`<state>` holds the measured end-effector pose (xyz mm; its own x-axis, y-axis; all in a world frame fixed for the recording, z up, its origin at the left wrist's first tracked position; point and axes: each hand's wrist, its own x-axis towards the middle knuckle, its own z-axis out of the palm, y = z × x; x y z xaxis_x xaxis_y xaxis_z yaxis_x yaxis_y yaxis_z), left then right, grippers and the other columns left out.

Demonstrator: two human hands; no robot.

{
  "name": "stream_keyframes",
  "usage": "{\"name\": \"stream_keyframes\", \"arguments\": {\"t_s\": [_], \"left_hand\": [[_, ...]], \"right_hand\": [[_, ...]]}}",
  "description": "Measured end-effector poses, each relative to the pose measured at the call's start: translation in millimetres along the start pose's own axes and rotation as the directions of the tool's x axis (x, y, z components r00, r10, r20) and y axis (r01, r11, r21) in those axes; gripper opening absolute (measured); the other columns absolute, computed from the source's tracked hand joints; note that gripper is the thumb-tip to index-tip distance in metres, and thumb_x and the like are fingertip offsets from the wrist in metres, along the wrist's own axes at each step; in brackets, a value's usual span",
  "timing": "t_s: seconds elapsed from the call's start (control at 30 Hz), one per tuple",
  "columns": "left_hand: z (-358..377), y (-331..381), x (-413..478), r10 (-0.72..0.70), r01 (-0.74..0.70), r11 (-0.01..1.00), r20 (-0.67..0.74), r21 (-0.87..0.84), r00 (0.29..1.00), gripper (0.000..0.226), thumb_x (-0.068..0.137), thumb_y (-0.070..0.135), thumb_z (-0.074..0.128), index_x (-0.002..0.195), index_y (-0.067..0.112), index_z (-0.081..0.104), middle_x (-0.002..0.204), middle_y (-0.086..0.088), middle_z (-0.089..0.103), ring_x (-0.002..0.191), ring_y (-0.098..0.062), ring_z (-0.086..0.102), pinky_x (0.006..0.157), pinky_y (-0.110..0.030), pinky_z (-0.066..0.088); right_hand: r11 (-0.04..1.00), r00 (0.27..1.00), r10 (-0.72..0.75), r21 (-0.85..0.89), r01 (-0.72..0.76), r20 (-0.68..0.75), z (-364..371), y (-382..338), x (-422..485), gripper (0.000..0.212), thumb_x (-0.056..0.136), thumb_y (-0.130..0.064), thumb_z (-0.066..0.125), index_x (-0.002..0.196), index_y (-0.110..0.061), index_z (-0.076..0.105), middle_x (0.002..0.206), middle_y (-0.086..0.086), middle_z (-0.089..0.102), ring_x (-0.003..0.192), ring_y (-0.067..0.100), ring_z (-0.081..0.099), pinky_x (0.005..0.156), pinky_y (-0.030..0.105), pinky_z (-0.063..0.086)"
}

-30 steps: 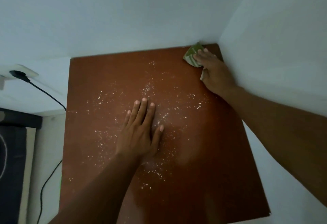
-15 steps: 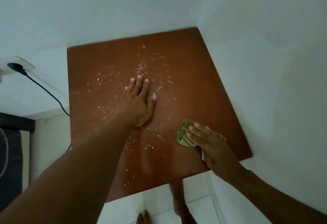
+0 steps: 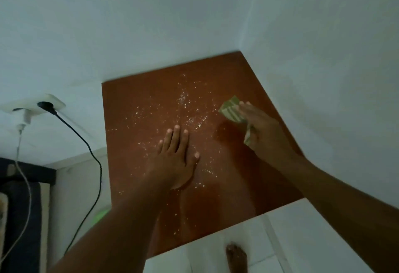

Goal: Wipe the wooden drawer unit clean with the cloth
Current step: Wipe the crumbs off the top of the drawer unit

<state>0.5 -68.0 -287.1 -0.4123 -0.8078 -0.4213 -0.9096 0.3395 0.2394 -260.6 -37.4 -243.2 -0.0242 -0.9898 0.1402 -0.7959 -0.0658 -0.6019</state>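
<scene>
The reddish-brown top of the wooden drawer unit [image 3: 138,156] fills the middle of the view, tucked into a corner of two white walls. White crumbs [image 3: 185,108] are scattered over its centre and left part. My left hand [image 3: 174,158] lies flat, fingers apart, on the middle of the top among the crumbs. My right hand [image 3: 261,130] presses a folded green and white cloth [image 3: 231,109] onto the right side of the top, with the cloth sticking out past my fingertips.
A wall socket [image 3: 38,104] at the left holds a black plug with a black cable [image 3: 95,165] and a white charger with a white cable [image 3: 21,165]. White floor tiles and a bare foot [image 3: 236,257] show below the unit's front edge.
My right hand with the cloth swept from the far right corner to the near edge, then back up to the middle of the right side. My left hand stayed flat.
</scene>
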Motion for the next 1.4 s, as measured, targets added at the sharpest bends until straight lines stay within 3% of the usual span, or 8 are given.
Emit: {"name": "stream_keyframes", "arguments": {"t_s": [0.13,0.33,0.5,0.73,1.1,1.27,1.33,1.4], "left_hand": [[7.6,1.7,2.6,-0.04,0.038,0.999,0.033,0.033,0.999,0.08,0.097,0.067,0.007,0.149,0.023,-0.036,0.154,-0.003,-0.048,0.141,-0.023,-0.044,0.122,-0.047,-0.018],[7.9,2.7,2.6,-0.056,0.056,0.998,0.018,0.008,0.998,0.08,0.098,0.066,0.01,0.149,0.026,-0.037,0.153,0.0,-0.05,0.139,-0.021,-0.048,0.121,-0.046,-0.019],[8.2,1.6,2.7,-0.068,0.068,0.998,-0.019,0.012,0.998,0.08,0.097,0.069,0.009,0.149,0.029,-0.037,0.154,0.002,-0.049,0.14,-0.02,-0.047,0.12,-0.043,-0.02],[9.3,1.2,3.0,-0.067,0.068,0.998,-0.009,0.011,0.998,0.08,0.097,0.069,0.01,0.15,0.029,-0.035,0.156,0.001,-0.046,0.142,-0.021,-0.045,0.121,-0.045,-0.018],[8.5,-4.2,6.4,-0.026,0.026,1.0,0.03,0.016,0.999,0.073,0.101,0.06,0.008,0.151,0.026,-0.033,0.156,-0.003,-0.045,0.142,-0.025,-0.043,0.122,-0.048,-0.017],[6.1,-4.9,6.2,-0.01,0.01,1.0,0.027,0.011,1.0,0.074,0.101,0.06,0.011,0.153,0.026,-0.03,0.158,-0.003,-0.042,0.143,-0.025,-0.041,0.122,-0.05,-0.016],[4.5,-9.3,1.2,0.027,-0.027,1.0,0.011,0.01,1.0,0.075,0.102,0.06,0.013,0.154,0.026,-0.027,0.159,-0.004,-0.04,0.144,-0.024,-0.039,0.123,-0.048,-0.015],[2.7,-23.7,-6.8,0.052,-0.05,0.998,-0.048,0.035,0.997,0.074,0.101,0.06,0.012,0.156,0.025,-0.024,0.161,-0.006,-0.035,0.147,-0.024,-0.035,0.123,-0.044,-0.014]], "right_hand": [[0.992,0.995,0.082,-0.103,-0.075,0.064,31.6,11.3,129.8,0.08,0.071,0.018,0.065,0.145,-0.01,0.051,0.152,0.011,0.047,0.145,0.027,0.04,0.121,0.042,0.033],[0.977,0.945,0.019,-0.208,0.052,0.328,56.1,16.2,215.2,0.044,0.107,-0.024,0.037,0.149,-0.012,0.041,0.161,0.011,0.032,0.153,0.03,0.019,0.125,0.047,0.014],[0.9,0.902,-0.03,-0.381,0.212,0.431,82.3,28.5,223.9,0.057,0.108,-0.035,0.024,0.16,-0.016,0.01,0.169,0.004,0.001,0.156,0.023,-0.006,0.126,0.049,0.006],[0.84,0.91,-0.109,-0.452,0.3,0.401,85.2,26.2,155.4,0.065,0.105,-0.049,0.012,0.16,-0.016,0.004,0.169,0.004,-0.002,0.156,0.022,-0.006,0.127,0.048,0.007],[0.888,0.857,-0.329,-0.179,0.423,0.397,57.0,2.0,-123.0,0.048,0.097,-0.018,0.049,0.145,-0.011,0.047,0.153,0.009,0.046,0.145,0.025,0.039,0.115,0.043,0.04],[0.878,0.752,-0.425,0.028,0.478,0.503,42.7,-34.4,-197.1,0.033,0.101,-0.032,0.047,0.132,-0.026,0.057,0.134,-0.01,0.064,0.129,0.005,0.056,0.106,0.028,0.05],[0.884,0.791,-0.427,0.02,0.466,0.438,32.2,-44.4,-180.4,0.025,0.101,-0.039,0.048,0.12,-0.039,0.064,0.122,-0.024,0.068,0.117,-0.002,0.063,0.1,0.029,0.055],[0.914,0.867,-0.354,-0.067,0.4,0.35,11.8,-50.6,-132.7,0.029,0.104,-0.038,0.046,0.12,-0.028,0.069,0.119,-0.012,0.073,0.112,0.007,0.068,0.1,0.031,0.055]]}}
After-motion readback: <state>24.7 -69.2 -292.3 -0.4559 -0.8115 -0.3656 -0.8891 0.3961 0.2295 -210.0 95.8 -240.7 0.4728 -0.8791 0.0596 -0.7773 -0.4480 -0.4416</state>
